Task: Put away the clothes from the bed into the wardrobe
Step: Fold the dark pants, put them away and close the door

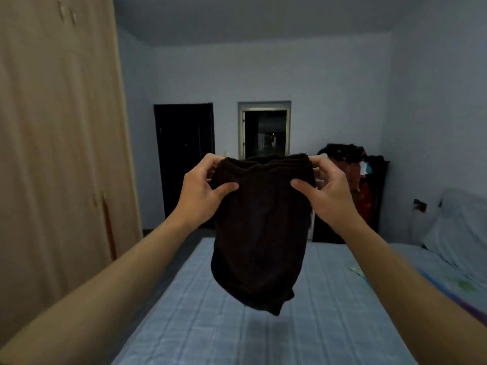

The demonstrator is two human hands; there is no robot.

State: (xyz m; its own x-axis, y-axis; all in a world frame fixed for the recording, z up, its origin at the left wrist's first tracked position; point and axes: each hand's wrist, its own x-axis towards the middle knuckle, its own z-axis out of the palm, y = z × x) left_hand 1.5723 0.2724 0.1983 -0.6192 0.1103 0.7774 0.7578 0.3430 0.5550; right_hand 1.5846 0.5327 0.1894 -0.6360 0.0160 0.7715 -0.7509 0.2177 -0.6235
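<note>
A tall, pale wooden wardrobe (60, 143) with closed doors fills the left side of the view, and a long bed with a light blue checked cover (237, 325) stretches away from the person below the arms; crumpled pale bedding (458, 233) lies at its far right edge. Against the far wall stand a dark closed door (184, 159), a lit doorway (264, 130) and a dark rack piled with mixed clothes (353, 175). Held up in the air above the bed, clear of the cover, hangs a dark brown soft-knit garment (259, 233), folded over on itself so its lower end droops. The left hand (203, 185) pinches its upper left corner between thumb and curled fingers, and the right hand (326, 185) pinches the upper right corner likewise. The step in hand looks like folding or straightening this piece before it is stored. The next move probably calls for turning left towards the wardrobe and freeing one hand to open a door, since both are occupied.
</note>
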